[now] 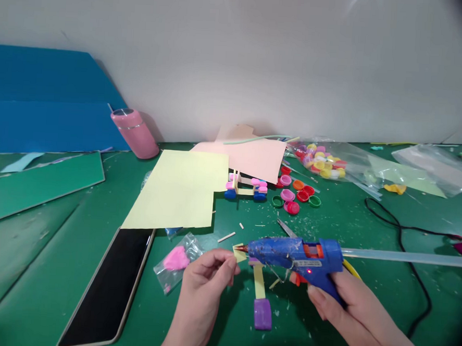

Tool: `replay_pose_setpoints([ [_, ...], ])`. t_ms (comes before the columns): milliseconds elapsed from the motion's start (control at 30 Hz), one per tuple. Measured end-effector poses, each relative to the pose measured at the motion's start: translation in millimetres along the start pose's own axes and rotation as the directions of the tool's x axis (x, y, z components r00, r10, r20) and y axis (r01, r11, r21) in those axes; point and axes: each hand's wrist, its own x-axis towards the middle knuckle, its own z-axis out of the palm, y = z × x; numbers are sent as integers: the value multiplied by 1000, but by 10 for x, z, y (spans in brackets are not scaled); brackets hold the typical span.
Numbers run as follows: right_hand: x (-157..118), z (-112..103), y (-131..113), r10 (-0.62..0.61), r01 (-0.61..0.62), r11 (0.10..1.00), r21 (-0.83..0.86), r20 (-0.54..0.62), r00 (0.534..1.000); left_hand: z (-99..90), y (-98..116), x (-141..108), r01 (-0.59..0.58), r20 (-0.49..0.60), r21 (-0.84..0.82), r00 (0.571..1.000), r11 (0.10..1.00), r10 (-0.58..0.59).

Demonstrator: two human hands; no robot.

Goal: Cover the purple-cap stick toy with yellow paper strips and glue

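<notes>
My left hand [210, 284] pinches a small pale yellow paper piece [239, 253] between thumb and fingers. In my right hand [350, 305] is a blue glue gun [292, 252], its red indicator lit and a clear glue stick [406, 257] sticking out of its back. The copper-coloured nozzle points left and lies over the paper piece; whether they touch is unclear. Below the gun lies a yellow strip [260, 282] with a purple piece [262, 314] at its near end. Partly hidden behind the gun are scissors [286, 227].
A phone [106, 290] and a bag of pink clay [176, 258] lie left. Farther back are yellow paper [183, 188], a small model car [246, 188], coloured caps [287, 195] and a pink bottle [135, 134]. A black cable [400, 241] curves at right.
</notes>
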Motion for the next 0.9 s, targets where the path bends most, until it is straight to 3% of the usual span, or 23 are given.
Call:
replay_pose_setpoints([
  [333,-15,-16,63,3,-4,998,71,16,1000,0,1,6,-23,-3,4,1000,1000,23],
  [900,-4,-26,23,-21,21,1000,-12,14,1000,-22,-19,-35,-92,51,106,995,990,87],
])
